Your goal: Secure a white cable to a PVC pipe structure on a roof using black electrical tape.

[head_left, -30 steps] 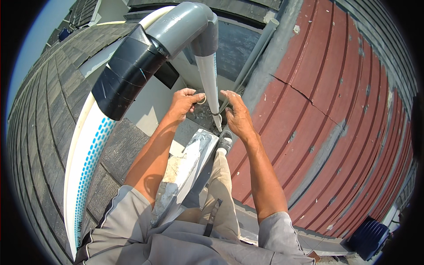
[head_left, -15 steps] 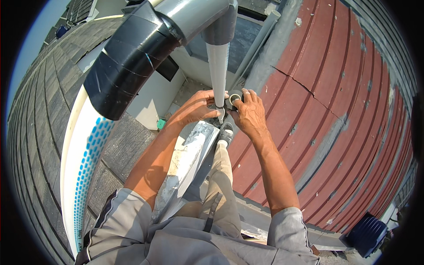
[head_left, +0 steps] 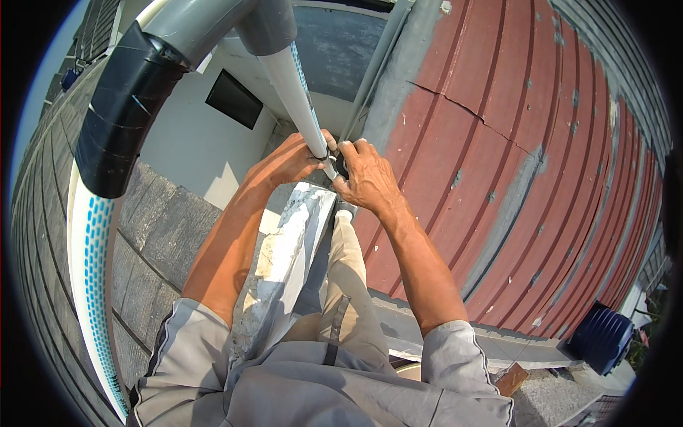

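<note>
A slim white pipe with blue marks comes down at a slant from a grey elbow fitting. My left hand is closed round its lower end, where a narrow dark band shows. Close against it, on the right, my right hand is curled with fingers and thumb pinched. Between the hands is a dark round thing, apparently a roll of black tape, mostly hidden by the right fingers. The pipe's very tip is partly covered by the hands.
A thick white pipe with blue dashes, joined by a black-wrapped sleeve, curves down the left. Below my hands stands a paint-worn ledge. Red ribbed roofing slopes off right; grey roof tiles lie left. A blue tank stands lower right.
The pipe assembly has shifted left in view and the slim pipe leans more. My right hand has come in against the pipe end; the roll's pale ring, plain before, is now largely covered.
</note>
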`<action>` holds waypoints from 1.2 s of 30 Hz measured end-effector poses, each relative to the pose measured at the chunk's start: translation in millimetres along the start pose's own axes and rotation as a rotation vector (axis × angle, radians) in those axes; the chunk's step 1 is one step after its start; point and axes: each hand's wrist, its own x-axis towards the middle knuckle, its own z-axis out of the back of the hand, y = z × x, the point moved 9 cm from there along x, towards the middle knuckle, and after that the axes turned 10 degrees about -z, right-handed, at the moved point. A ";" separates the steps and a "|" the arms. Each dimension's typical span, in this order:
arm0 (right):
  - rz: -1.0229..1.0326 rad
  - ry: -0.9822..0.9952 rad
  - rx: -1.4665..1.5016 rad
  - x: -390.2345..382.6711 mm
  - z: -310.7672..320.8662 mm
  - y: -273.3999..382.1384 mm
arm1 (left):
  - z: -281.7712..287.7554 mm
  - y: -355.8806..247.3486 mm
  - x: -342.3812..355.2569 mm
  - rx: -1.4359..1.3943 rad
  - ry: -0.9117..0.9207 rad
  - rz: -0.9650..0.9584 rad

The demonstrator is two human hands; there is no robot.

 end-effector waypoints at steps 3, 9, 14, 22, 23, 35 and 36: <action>0.016 0.023 -0.010 9.6 0.0 1.3 | 3.9 -9.3 7.1 0.138 0.016 -0.064; 0.051 0.094 -0.011 3.6 -17.1 3.0 | 7.4 10.4 13.1 0.006 -0.002 -0.018; 0.106 0.162 0.144 -11.5 -9.0 30.3 | 14.8 17.2 7.2 -0.013 -0.005 0.010; 0.002 0.374 0.694 -151.3 -28.5 58.4 | 5.7 37.2 6.7 -0.225 0.001 0.131; -0.086 0.353 0.715 -158.8 -34.3 30.5 | -11.0 44.0 13.8 -0.388 0.001 0.166; -0.904 0.376 0.871 -316.8 -52.4 -130.7 | -39.3 52.4 -185.3 0.277 -0.121 0.602; -0.907 0.376 0.869 -328.9 -52.3 -138.6 | -52.9 40.7 -217.2 0.347 -0.045 0.719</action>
